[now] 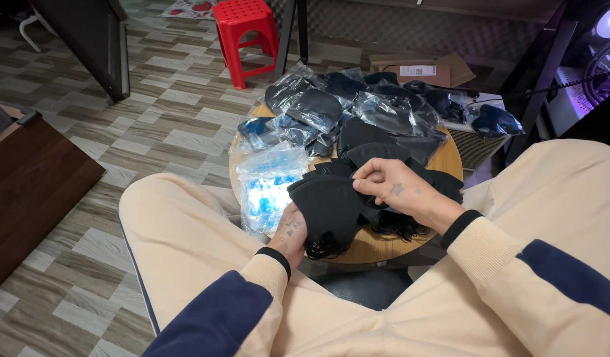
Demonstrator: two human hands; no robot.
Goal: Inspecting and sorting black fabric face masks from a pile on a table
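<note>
My left hand (290,233) grips a fanned stack of black face masks (328,205) from below, at the near edge of a small round wooden table (450,155). My right hand (387,188) pinches the top mask of that stack between thumb and fingers. Black ear loops (325,248) dangle under the stack. More loose black masks (378,149) lie spread behind my hands. A heap of masks sealed in clear plastic bags (358,106) covers the far half of the table.
A pile of empty clear bags with blue print (265,188) lies at the table's left. A red plastic stool (245,36) stands beyond on the tiled floor. Cardboard boxes (417,69) sit behind the table, a dark wooden cabinet (27,192) at left, my knees on both sides.
</note>
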